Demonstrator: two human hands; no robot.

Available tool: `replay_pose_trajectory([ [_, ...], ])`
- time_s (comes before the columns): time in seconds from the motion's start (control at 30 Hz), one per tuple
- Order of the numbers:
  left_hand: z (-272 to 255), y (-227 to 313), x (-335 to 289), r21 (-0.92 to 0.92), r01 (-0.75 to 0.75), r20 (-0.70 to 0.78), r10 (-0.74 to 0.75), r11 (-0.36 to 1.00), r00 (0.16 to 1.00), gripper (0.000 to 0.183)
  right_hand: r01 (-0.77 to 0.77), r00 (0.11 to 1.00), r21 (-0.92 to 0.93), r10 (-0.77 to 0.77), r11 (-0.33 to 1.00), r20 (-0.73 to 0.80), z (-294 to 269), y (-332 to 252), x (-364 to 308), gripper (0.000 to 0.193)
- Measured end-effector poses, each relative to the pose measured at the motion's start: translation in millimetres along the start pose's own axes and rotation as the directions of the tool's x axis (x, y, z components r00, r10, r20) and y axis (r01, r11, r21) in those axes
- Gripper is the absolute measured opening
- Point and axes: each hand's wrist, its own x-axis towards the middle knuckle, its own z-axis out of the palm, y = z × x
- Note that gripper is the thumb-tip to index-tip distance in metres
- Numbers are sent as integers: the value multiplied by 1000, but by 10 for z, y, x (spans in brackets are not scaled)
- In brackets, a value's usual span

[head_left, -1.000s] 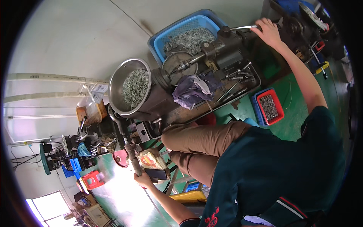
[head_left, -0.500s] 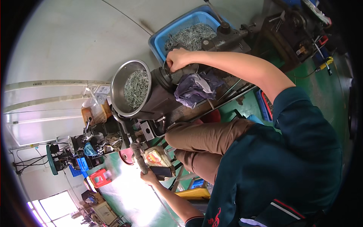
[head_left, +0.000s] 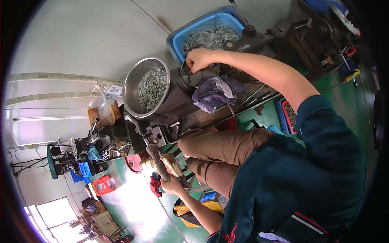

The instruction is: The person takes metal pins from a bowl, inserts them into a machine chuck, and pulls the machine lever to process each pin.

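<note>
My right hand [head_left: 199,60] reaches across the top of the view, fingers curled and pressed together at the dark round spindle end [head_left: 183,77] of a bench machine. Whatever those fingers hold is hidden. My left hand [head_left: 172,186], lower down, is closed round the end of a lever with a grey-brown wrapped grip [head_left: 157,162]. Beside the spindle, a round steel bowl [head_left: 129,95] is mounted on the machine, with many small metal pins [head_left: 152,89] in it. A crumpled purple-grey cloth [head_left: 212,96] lies on the machine just below my right hand.
Behind my right hand stands a blue basket [head_left: 176,42] of loose metal pieces [head_left: 214,37]. A dark red cloth [head_left: 155,186] hangs by my left hand. A red stool [head_left: 103,185] stands on the green floor. More machinery [head_left: 324,32] fills the upper right.
The whole view has shifted slightly. My left hand and the lever have moved a little to the right. A dark phone near that hand no longer shows. The right hand stays at the spindle.
</note>
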Motion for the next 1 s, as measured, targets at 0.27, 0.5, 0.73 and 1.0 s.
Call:
replay_pose_trajectory([
  [0.27,-56,-45,-8,37,11,3,-11,999,1000,33,-68,654,-466,-313,882,-688,-327,-514,191,19],
  [0.5,6,-80,-3,26,-6,-22,6,1000,1000,29,194,947,-507,-295,840,-126,-187,-1334,304,15],
  [0.73,-2,-17,-14,12,-6,-18,6,1000,1000,26,213,976,-533,-207,819,72,-22,-1302,445,18],
  [1.0,1,-68,2,33,-6,-29,7,999,1000,26,282,957,-430,-282,857,66,-81,-1283,421,16],
])
